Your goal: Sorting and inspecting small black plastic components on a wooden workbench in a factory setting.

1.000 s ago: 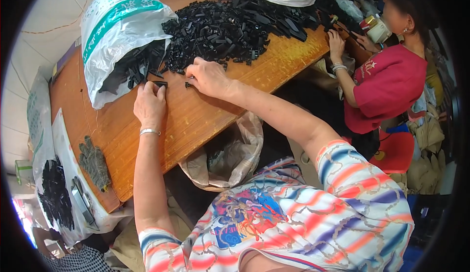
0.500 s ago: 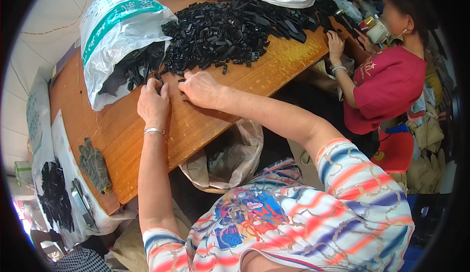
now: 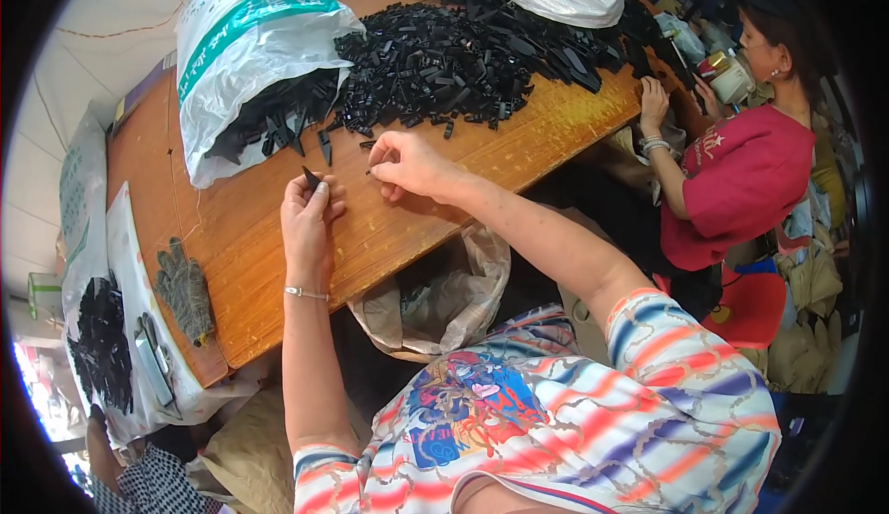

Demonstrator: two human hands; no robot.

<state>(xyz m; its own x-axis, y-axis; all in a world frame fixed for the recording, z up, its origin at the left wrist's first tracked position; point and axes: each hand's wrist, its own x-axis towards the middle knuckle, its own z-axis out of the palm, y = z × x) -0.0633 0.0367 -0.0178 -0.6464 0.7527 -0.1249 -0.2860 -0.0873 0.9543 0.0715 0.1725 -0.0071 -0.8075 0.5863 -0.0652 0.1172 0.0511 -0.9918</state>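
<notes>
My left hand (image 3: 310, 218) is closed on a black pointed plastic piece (image 3: 311, 178), whose tip sticks up past the thumb and forefinger. To its right, my right hand (image 3: 407, 166) pinches a tiny dark part (image 3: 369, 172), too small to make out. Both hands are just above the wooden table (image 3: 278, 282), apart from each other. Beyond them spreads a heap of small black plastic parts (image 3: 435, 79). Longer black pieces (image 3: 278, 130) spill from the mouth of a white woven bag (image 3: 250, 42) with a green band, and one lies loose by my left hand.
A grey knitted glove (image 3: 185, 294) lies at the table's left corner. Below the near edge is an open sack (image 3: 463, 315). More black pieces (image 3: 102, 347) lie on a white sheet at left. At right, a person in a red shirt (image 3: 741, 171) works at the table's edge.
Both hands have drawn back from the heap toward me and turned up a little. The black pointed piece now shows plainly in my left hand. The view has shifted slightly.
</notes>
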